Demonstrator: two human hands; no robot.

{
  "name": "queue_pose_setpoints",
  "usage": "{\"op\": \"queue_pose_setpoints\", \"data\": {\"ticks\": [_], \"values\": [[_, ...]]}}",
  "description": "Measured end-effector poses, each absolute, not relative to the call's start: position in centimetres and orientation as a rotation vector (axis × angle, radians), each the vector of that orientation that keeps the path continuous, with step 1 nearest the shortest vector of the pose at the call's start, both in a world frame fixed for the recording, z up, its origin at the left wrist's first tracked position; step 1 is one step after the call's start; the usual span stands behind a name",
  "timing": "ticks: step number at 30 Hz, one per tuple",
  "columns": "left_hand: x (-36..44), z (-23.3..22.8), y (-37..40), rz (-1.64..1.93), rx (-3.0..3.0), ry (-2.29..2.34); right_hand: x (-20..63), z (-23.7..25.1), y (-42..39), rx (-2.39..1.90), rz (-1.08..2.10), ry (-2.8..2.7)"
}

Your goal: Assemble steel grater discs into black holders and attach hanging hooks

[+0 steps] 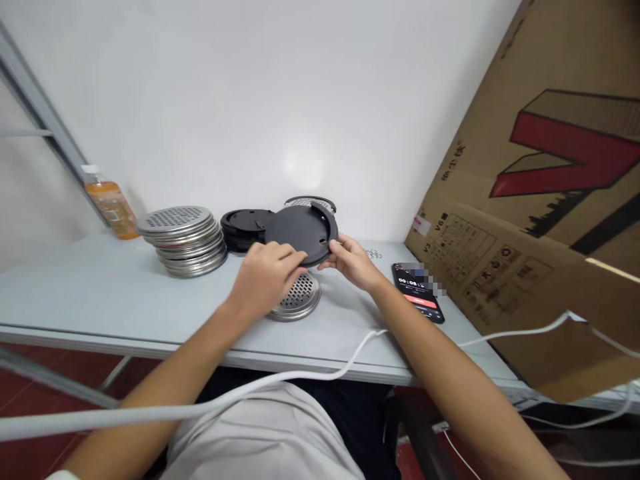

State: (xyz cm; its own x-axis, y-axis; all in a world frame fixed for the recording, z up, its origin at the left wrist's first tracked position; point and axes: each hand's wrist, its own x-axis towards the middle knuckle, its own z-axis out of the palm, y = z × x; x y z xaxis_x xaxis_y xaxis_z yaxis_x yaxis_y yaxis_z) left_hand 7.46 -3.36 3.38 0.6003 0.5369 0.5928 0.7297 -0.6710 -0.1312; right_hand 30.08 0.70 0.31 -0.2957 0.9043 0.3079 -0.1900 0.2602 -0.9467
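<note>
Both my hands hold a round black plastic cover, tilted up above the table. My left hand grips its near left edge. On its right edge, my right hand pinches the rim. Just below them a single perforated metal disc lies flat on the table, partly hidden by my left hand.
A stack of perforated metal discs stands at the left, black covers behind it in the middle, one more disc-and-cover at the back. An orange drink bottle is far left. A phone and a large cardboard box sit right. White cable crosses the front edge.
</note>
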Motion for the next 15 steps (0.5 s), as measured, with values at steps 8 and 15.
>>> {"op": "queue_pose_setpoints", "data": {"ticks": [8,15], "values": [[10.6,0.7,-5.7,-1.132,-2.697,-0.949,32.7,2.6,0.7,-0.983,1.226,-1.231],[4.3,-0.8,-2.6,-0.716,-2.669,-1.67,38.9,2.0,1.7,-1.444,1.151,-1.405]]}}
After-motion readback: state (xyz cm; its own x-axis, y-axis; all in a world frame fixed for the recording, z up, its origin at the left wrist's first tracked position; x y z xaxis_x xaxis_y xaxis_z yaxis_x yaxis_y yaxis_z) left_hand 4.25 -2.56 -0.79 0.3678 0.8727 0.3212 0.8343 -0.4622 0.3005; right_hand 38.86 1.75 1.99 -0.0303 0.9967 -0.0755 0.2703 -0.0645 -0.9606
